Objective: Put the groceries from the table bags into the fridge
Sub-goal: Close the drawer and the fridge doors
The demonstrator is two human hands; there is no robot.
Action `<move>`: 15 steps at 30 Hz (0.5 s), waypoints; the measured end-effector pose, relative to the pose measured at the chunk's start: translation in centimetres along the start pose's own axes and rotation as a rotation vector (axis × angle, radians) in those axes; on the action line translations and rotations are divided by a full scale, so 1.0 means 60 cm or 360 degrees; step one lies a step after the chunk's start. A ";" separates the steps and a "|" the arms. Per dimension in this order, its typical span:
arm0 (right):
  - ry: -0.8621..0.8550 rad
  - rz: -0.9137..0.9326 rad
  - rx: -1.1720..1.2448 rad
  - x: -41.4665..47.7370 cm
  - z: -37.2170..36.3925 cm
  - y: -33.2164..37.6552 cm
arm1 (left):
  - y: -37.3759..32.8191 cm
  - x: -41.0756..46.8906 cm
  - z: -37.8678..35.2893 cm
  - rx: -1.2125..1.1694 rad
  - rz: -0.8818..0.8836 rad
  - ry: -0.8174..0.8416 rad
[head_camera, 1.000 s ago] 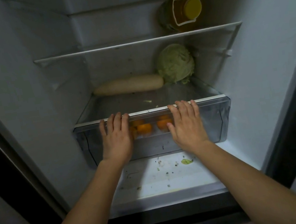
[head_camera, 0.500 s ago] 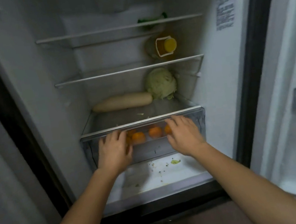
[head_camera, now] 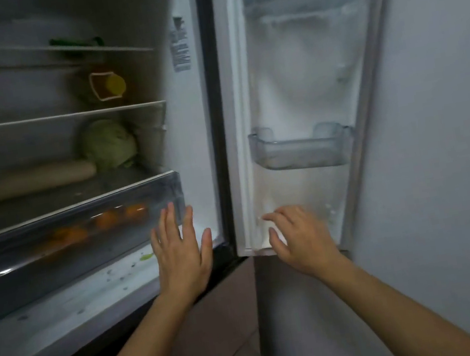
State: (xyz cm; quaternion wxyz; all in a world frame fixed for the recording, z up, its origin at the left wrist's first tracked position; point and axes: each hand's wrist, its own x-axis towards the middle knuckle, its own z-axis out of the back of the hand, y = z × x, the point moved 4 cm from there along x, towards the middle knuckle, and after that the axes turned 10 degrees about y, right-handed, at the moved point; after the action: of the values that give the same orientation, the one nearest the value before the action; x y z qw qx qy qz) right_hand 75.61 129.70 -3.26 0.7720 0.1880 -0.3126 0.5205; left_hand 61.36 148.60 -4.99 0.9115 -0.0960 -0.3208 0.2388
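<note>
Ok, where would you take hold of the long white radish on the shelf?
Probably round the radish at mid-length, from the open front and over its top: it lies sideways on the shelf, its right end by the cabbage.

Lower shelf: the white radish lies along it and the cabbage sits just at its right end; I see bare shelf in front of both.
Middle shelf: a yellow-capped bottle fills the right part; left of it looks free, though blurred.
Top shelf: something green lies at the back.
Drawer: the front wall of the clear drawer stands between me and the oranges.
Under the drawer: a low gap over the white floor; my left hand hovers flat at its right end.
Frame: the dark frame edge stands between my hands.
Door: the door bin juts out above my right hand, which rests on the door's bottom inner edge.
</note>
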 end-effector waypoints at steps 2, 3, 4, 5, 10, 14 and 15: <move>-0.0098 -0.0166 -0.0095 -0.041 0.056 -0.062 | -0.083 0.015 -0.007 -0.0122 -0.0110 -0.0081; -0.0111 -0.0290 -0.0126 -0.057 0.081 -0.092 | -0.124 0.021 -0.006 -0.0157 -0.0167 -0.0137; -0.0100 -0.0437 -0.0120 -0.070 0.103 -0.121 | -0.162 0.028 -0.003 -0.0173 -0.0240 -0.0206; -0.0080 -0.0583 -0.0074 -0.079 0.121 -0.147 | -0.199 0.035 0.004 -0.0172 -0.0333 -0.0280; -0.0097 -0.1021 0.0376 -0.076 0.147 -0.249 | -0.334 0.084 0.034 0.0106 -0.0648 -0.0351; -0.0091 -0.1220 0.0902 -0.033 0.123 -0.289 | -0.368 0.113 0.032 0.0235 -0.0498 -0.0274; -0.0052 -0.1260 0.1017 -0.023 0.116 -0.296 | -0.368 0.114 0.028 0.0276 -0.0474 -0.0284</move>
State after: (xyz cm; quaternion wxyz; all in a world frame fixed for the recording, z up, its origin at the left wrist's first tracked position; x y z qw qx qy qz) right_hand 89.58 117.57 1.54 0.8090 0.5269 -0.0547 0.2546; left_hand 73.23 132.88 7.24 0.9096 0.0530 -0.3892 0.1356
